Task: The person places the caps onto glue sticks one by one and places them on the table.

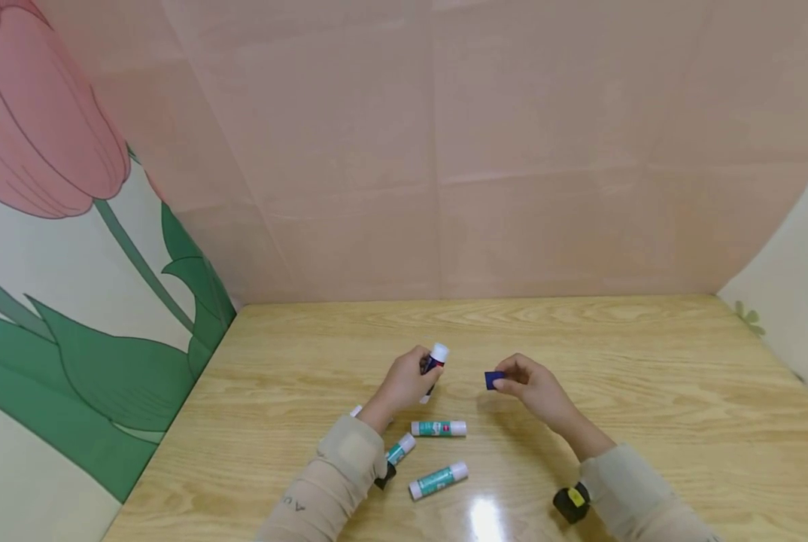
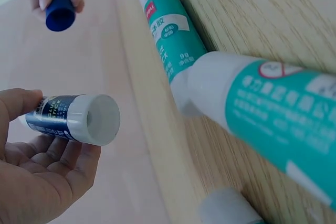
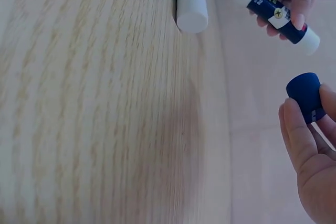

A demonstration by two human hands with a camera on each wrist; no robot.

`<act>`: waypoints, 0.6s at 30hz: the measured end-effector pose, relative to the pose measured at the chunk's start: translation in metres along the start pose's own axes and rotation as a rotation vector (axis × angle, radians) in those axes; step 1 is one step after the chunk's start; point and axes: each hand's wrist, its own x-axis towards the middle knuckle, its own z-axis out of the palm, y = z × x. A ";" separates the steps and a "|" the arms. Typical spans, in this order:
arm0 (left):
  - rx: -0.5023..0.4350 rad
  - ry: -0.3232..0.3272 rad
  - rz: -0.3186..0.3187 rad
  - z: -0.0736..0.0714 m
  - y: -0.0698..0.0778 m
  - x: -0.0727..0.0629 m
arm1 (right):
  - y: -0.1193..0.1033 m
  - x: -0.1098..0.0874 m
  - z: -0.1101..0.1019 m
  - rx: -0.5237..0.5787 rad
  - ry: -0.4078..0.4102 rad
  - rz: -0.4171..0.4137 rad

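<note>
My left hand point(image 1: 406, 379) grips a dark blue glue stick point(image 2: 52, 115) above the table, tilted, its white ends showing. In the right wrist view a white end of it points toward my other hand. A blue cap point(image 3: 305, 97) is pinched between the thumb and fingers of my right hand point(image 1: 536, 388), apart from the glue stick. The cap's hollow mouth shows in the left wrist view. Below the left hand lies a green and white glue stick point(image 1: 438, 428), and a second green glue stick point(image 1: 438, 480) lies nearer the front edge.
Another green glue stick point(image 1: 400, 449) lies partly behind the left sleeve, and the white tip of one more point(image 1: 356, 411) shows past that forearm. Black wrist cameras point(image 1: 572, 503) sit at both cuffs. A pink sheet point(image 1: 438, 150) rises behind the wooden table point(image 1: 681, 376).
</note>
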 end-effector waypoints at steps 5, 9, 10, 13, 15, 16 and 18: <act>-0.008 -0.006 0.008 0.001 0.001 -0.002 | 0.000 0.000 -0.001 0.037 -0.010 -0.008; -0.012 -0.015 0.023 0.001 0.002 -0.003 | -0.001 -0.001 -0.001 0.055 -0.015 -0.017; -0.015 -0.020 0.022 0.001 0.002 -0.004 | -0.002 -0.001 -0.002 0.062 -0.016 -0.015; -0.021 -0.027 0.027 0.001 0.003 -0.005 | -0.003 -0.001 -0.002 0.076 -0.019 -0.020; -0.023 -0.034 0.027 0.001 0.003 -0.005 | -0.003 -0.002 -0.002 0.091 -0.019 -0.017; -0.018 -0.035 0.029 0.001 0.003 -0.005 | -0.003 -0.002 -0.001 0.095 -0.019 -0.018; 0.003 -0.033 0.050 0.002 0.002 -0.005 | -0.003 -0.002 -0.001 0.103 -0.018 -0.019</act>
